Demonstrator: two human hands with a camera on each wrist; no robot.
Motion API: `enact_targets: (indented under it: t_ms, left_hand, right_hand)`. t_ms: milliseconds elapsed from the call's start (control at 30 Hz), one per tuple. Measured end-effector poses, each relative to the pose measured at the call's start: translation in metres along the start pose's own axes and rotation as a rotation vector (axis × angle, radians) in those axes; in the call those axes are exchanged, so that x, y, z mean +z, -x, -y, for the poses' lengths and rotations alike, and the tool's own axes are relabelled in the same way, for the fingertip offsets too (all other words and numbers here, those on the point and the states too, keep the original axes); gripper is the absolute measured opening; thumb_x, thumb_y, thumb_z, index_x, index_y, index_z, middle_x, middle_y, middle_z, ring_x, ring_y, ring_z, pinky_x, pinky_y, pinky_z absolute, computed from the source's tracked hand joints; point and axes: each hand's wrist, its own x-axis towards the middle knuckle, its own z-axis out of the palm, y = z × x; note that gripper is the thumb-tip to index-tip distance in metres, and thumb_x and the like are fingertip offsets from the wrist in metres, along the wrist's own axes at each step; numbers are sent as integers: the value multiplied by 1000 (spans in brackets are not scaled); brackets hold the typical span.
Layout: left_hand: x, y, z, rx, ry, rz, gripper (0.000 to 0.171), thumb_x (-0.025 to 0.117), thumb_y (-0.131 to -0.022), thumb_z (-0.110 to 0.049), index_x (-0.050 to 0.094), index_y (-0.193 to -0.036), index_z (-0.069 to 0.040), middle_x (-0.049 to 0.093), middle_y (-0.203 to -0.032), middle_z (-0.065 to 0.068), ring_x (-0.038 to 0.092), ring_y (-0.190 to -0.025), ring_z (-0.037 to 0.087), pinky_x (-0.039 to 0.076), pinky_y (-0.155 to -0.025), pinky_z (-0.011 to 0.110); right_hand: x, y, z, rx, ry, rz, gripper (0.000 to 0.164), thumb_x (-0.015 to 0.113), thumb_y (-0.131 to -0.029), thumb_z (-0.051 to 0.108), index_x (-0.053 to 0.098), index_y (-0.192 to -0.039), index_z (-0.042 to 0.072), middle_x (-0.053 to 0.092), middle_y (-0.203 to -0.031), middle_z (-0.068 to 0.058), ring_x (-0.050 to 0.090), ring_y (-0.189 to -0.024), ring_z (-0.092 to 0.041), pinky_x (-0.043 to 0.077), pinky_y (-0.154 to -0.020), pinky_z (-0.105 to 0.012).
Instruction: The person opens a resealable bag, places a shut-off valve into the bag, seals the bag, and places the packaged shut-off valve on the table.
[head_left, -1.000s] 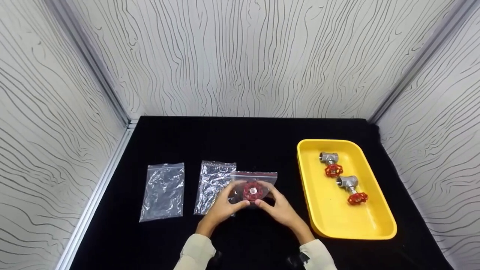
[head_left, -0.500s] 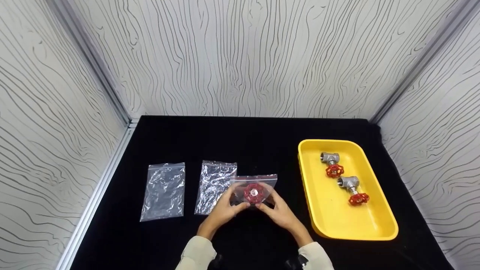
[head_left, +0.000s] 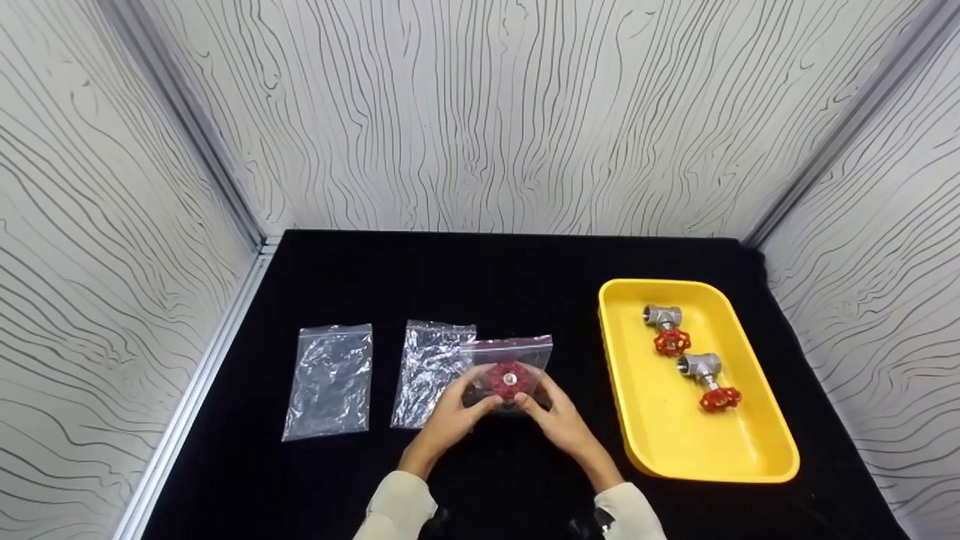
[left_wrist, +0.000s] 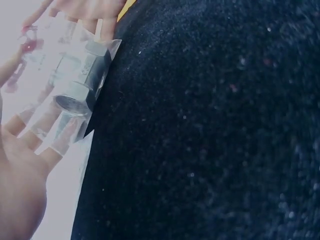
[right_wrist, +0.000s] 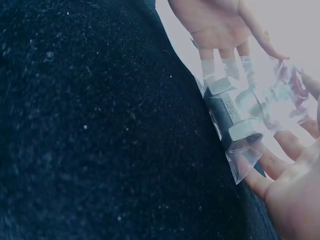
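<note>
Both hands hold a clear zip-lock bag (head_left: 534,352) with a valve (head_left: 510,379) inside it, in front of me at the middle of the black table. The valve's red handwheel faces up in the head view. Its grey metal body (left_wrist: 86,80) shows through the plastic in the left wrist view, at the bag's bottom. My left hand (head_left: 450,416) grips the bag from the left, thumb on the near side and fingers behind. From the right, my right hand (head_left: 561,420) grips it likewise, its fingers spread behind the plastic in the right wrist view.
Two flat zip-lock bags lie to the left: one farther out (head_left: 328,382), another (head_left: 431,367) partly behind my left hand. A yellow tray (head_left: 667,442) at the right holds two more valves, an upper one (head_left: 666,319) and a lower one (head_left: 709,375).
The held bag dips slightly towards me, then rises again, its zip edge now tilting up to the right. Both hands keep their grip, and the thumbs have shifted slightly at the handwheel's near edge.
</note>
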Motion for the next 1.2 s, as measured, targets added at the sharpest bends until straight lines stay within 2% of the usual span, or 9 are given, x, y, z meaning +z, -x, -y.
enact_targets:
  t_ms: [100, 233, 300, 433, 567, 733, 867, 1100, 1200]
  left_hand:
    - [2, -1, 0, 31, 15, -18, 51, 76, -98, -18, 61, -146, -9, 71, -122, 17, 66, -84, 4, 57, -65, 19]
    - [7, -1, 0, 62, 56, -18, 50, 75, -98, -14, 61, -145, -2, 72, -130, 21, 69, -104, 6, 60, -90, 23]
    - [8, -1, -1, 54, 63, -17, 50, 75, -99, -15, 62, -145, -2, 72, -131, 21, 70, -106, 6, 61, -92, 24]
    - [12, -3, -4, 50, 50, -19, 49, 75, -99, -17, 62, -144, -2, 74, -129, 20, 71, -107, 8, 62, -91, 25]
    - [15, -7, -5, 43, 44, -30, 47, 74, -101, -19, 63, -144, -4, 74, -129, 18, 71, -107, 8, 62, -89, 25]
    - [20, -11, -10, -13, 15, -45, 44, 75, -101, -24, 65, -142, -11, 76, -124, 14, 71, -98, 7, 61, -81, 22]
    - [24, -15, -14, -46, -26, -59, 42, 75, -101, -28, 67, -139, -13, 78, -119, 11, 70, -92, 7, 59, -76, 22]
    - [31, -23, -15, -66, -37, -87, 41, 74, -101, -29, 69, -137, -10, 79, -118, 10, 73, -101, 13, 59, -83, 23]
    - [34, -28, -16, -68, -59, -106, 39, 74, -101, -32, 70, -134, -11, 80, -115, 8, 73, -100, 12, 58, -86, 23]
  right_hand:
    - [0, -2, 0, 8, -36, -2, 50, 66, -104, 6, 51, -152, -2, 66, -136, -29, 67, -113, -6, 60, -94, -25]
    - [-1, -3, 1, 24, -67, -6, 49, 66, -104, 5, 52, -150, -4, 68, -130, -29, 68, -105, -5, 61, -88, -24]
    - [-2, -3, 2, 39, -60, -16, 47, 66, -104, 5, 54, -148, -3, 69, -127, -28, 68, -101, -5, 60, -85, -22]
    - [-5, -3, 2, 64, -46, -33, 45, 66, -104, 7, 56, -147, -2, 71, -124, -25, 67, -97, -6, 59, -82, -22]
    - [-7, -4, 5, 83, -36, -54, 43, 66, -105, 9, 58, -146, 1, 72, -127, -24, 67, -103, -6, 59, -83, -23]
    - [-11, -6, 8, 128, -18, -88, 39, 64, -107, 12, 61, -145, 5, 71, -133, -22, 68, -110, -12, 59, -86, -24]
    - [-13, -7, 9, 148, -3, -104, 36, 62, -108, 15, 63, -143, 6, 71, -134, -20, 68, -117, -17, 58, -94, -24]
    - [-16, -11, 11, 161, 23, -143, 32, 60, -110, 18, 65, -138, 4, 73, -131, -19, 68, -116, -17, 57, -97, -25]
    - [-17, -13, 12, 184, 45, -178, 31, 60, -110, 20, 67, -135, 4, 74, -128, -18, 69, -113, -17, 56, -97, -25]
